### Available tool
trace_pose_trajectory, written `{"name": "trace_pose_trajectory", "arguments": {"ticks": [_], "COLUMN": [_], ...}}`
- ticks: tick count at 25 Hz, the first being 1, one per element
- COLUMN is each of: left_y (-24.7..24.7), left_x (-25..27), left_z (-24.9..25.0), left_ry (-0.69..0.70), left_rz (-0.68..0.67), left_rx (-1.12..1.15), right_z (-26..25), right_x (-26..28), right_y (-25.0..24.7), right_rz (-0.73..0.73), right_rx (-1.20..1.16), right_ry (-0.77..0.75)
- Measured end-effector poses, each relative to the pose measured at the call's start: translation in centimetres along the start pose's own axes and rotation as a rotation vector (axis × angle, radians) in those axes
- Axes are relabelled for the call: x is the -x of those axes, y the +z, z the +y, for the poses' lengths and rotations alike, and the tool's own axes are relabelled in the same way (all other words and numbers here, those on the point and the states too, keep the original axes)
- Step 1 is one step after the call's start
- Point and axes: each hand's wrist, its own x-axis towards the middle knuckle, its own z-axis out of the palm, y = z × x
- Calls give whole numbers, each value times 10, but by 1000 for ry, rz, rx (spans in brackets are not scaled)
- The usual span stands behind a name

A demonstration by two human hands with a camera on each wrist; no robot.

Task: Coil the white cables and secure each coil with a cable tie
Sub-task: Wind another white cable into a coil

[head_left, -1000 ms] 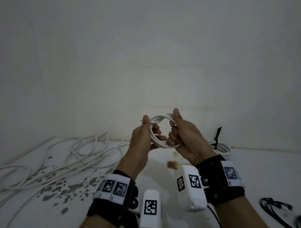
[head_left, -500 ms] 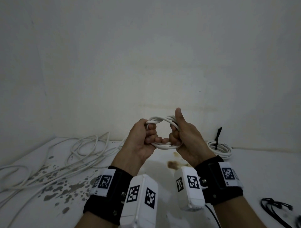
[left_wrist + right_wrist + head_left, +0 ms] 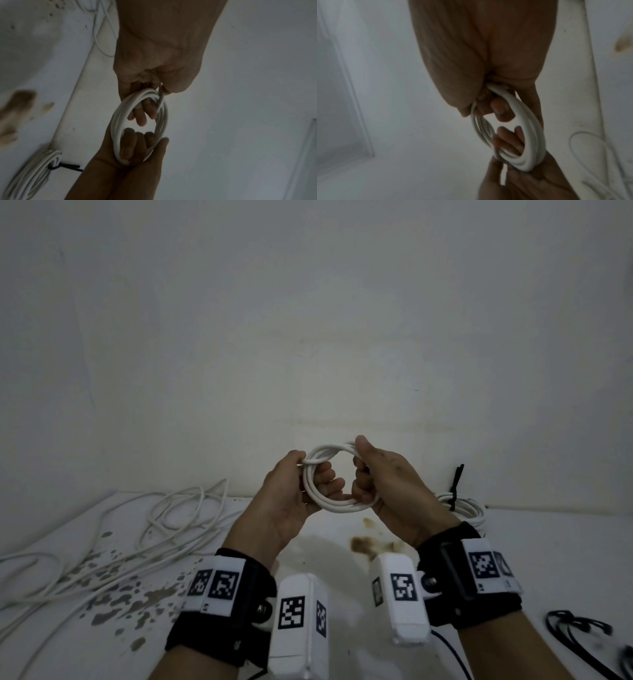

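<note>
A small coil of white cable (image 3: 334, 501) hangs in the air above the white table (image 3: 548, 559), held from both sides. My left hand (image 3: 308, 477) grips its left side with fingers curled through the loop. My right hand (image 3: 363, 474) grips its right side, thumb pressed on top. The wrist views show the same coil (image 3: 120, 116) (image 3: 530, 136) with fingers of both hands hooked inside it. A finished white coil (image 3: 466, 508) bound by a black cable tie (image 3: 457, 481) lies behind my right hand, also seen low in the left wrist view as the tied coil (image 3: 30, 175).
Loose white cables (image 3: 144, 535) sprawl over the left part of the table, across dark paint flecks (image 3: 137, 601). A brown stain (image 3: 363, 544) marks the middle. Black cable ties (image 3: 579, 631) lie at the right front edge. A pale wall (image 3: 308, 337) rises behind.
The left hand slid round the coil and its fingers went through the loop; the coil opened into a rounder ring. Both hands stayed at the same height.
</note>
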Motion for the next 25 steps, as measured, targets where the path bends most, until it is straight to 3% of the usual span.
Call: {"name": "trace_pose_trajectory", "arguments": {"ticks": [2, 4, 6, 8, 10, 11, 12, 14, 15, 17, 18, 21, 22, 25], "left_y": [-7, -17, -20, -17, -10, -7, -5, -5, -6, -9, -7, 2, 2, 1], "left_x": [-6, -14, -13, -8, -3, -1, 0, 1, 2, 1, 0, 4, 5, 7], "left_z": [-4, -11, -15, -14, -6, -3, 0, -4, -7, -11, -9, -3, -1, 0], "left_ry": [30, 176, 450, 825, 1149, 1201, 1143, 837, 742, 689, 640, 257, 192, 162], "left_rz": [108, 318, 517, 609, 613, 525, 386, 93, 29, 63, 95, 45, 30, -51], "left_rx": [-86, -302, -463, -631, -765, -788, -809, -924, -1017, -1074, -996, -444, -373, -435], "right_z": [7, 10, 9, 9, 9, 8, 6, 1, -2, -4, -3, 0, 2, 5], "right_x": [0, 0, 1, 3, 4, 5, 5, 7, 8, 9, 9, 6, 5, 3], "right_y": [10, 19, 25, 30, 33, 33, 32, 30, 29, 28, 27, 27, 29, 30], "right_rz": [2, 1, 12, 31, 50, 50, 40, 1, -18, -41, -35, 71, 127, 257], "right_rx": [70, 78, 98, 130, 129, 103, 63, -29, -63, -98, -100, -45, -44, -175], "right_ry": [-22, 6, 36, 47, 58, 66, 75, 102, 119, 140, 141, 136, 146, 207]}}
